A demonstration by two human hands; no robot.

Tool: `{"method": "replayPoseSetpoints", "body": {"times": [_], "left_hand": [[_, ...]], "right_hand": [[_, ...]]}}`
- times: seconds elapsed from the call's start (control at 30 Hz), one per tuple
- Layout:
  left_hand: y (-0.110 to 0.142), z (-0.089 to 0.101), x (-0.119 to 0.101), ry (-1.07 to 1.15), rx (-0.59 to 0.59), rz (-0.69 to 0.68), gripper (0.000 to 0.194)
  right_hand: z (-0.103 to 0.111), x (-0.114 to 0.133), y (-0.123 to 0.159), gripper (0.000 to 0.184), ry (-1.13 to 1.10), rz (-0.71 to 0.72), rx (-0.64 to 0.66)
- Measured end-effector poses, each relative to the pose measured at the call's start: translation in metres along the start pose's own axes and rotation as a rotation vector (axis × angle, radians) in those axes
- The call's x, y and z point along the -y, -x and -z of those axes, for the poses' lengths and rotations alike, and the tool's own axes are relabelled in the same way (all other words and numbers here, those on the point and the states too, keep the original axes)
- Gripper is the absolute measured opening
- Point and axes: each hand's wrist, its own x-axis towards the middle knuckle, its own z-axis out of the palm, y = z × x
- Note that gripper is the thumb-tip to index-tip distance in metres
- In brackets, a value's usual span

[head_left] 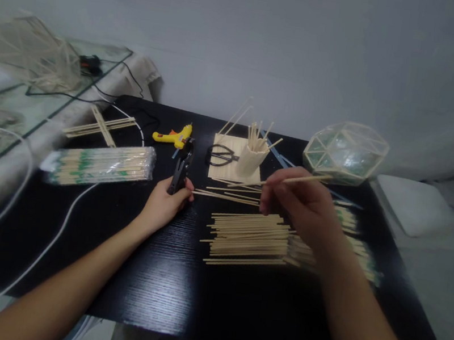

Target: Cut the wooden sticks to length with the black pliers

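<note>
My left hand point(168, 202) is wrapped round a black plier-like hand tool point(183, 167), which points up from the table; its exact kind is not clear. Between the fingers of my right hand point(301, 205) is a thin wooden stick point(305, 179), held nearly level above the table. Below and left of that hand lies a pile of loose wooden sticks point(248, 236). A few single sticks point(226, 197) lie between both hands. Behind them, a holder made of sticks point(250, 162), filled with upright sticks, stands on a square wooden board point(218, 171) beside black-handled scissors point(221, 156).
A yellow glue gun point(174, 136) lies at the back. On the left are a plastic pack of sticks point(102, 164), crossed sticks point(102, 127) and a white cable point(68, 219). A faceted stick-framed form point(346, 151) stands back right, near the black table's point(272, 321) edge.
</note>
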Motion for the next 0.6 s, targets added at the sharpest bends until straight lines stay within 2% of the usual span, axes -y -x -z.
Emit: {"method": "replayPoseSetpoints", "body": {"times": [0.1, 0.2, 0.33, 0.43, 0.6], "left_hand": [[-0.001, 0.002, 0.004, -0.091, 0.028, -0.009, 0.018], [-0.001, 0.003, 0.008, -0.194, 0.036, -0.053, 0.015], [0.001, 0.004, 0.008, -0.338, 0.014, -0.108, 0.012], [0.003, 0.005, 0.007, -0.411, -0.01, -0.127, 0.012], [0.0, 0.004, 0.009, -0.249, 0.018, -0.048, 0.017]], "right_hand": [[0.002, 0.004, -0.001, 0.014, -0.166, -0.072, -0.009], [0.003, 0.009, -0.003, 0.02, -0.227, -0.172, 0.004], [0.001, 0.003, -0.003, 0.024, -0.148, -0.243, -0.021], [-0.004, -0.008, -0.003, 0.032, -0.044, -0.239, -0.062], [-0.01, -0.018, -0.005, 0.042, -0.08, -0.272, -0.144]]}}
